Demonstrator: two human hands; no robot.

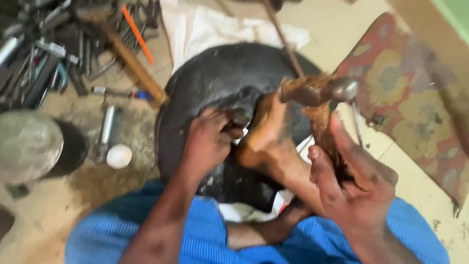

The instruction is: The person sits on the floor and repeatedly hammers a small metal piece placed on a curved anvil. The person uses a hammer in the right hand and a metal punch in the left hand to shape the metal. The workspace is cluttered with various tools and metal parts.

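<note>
My left hand (207, 142) is closed around a small dark metal piece (240, 117) pressed against a black rubber tyre (220, 78) on the floor. My bare foot (268, 137) rests on the tyre just right of that hand. My right hand (351, 186) grips the brown wooden handle of a hammer (322, 122), blurred by motion. Its metal head (344, 89) hangs above the tyre's right edge, near my toes. Blue cloth over my legs (205, 239) fills the bottom of the view.
Several metal tools lie piled at the top left (49, 49), with a wooden-handled tool (132, 63) beside them. A white ball (118, 156) and a grey round object (27, 146) sit left. White cloth (210, 27) lies behind the tyre, a patterned mat (405, 88) right.
</note>
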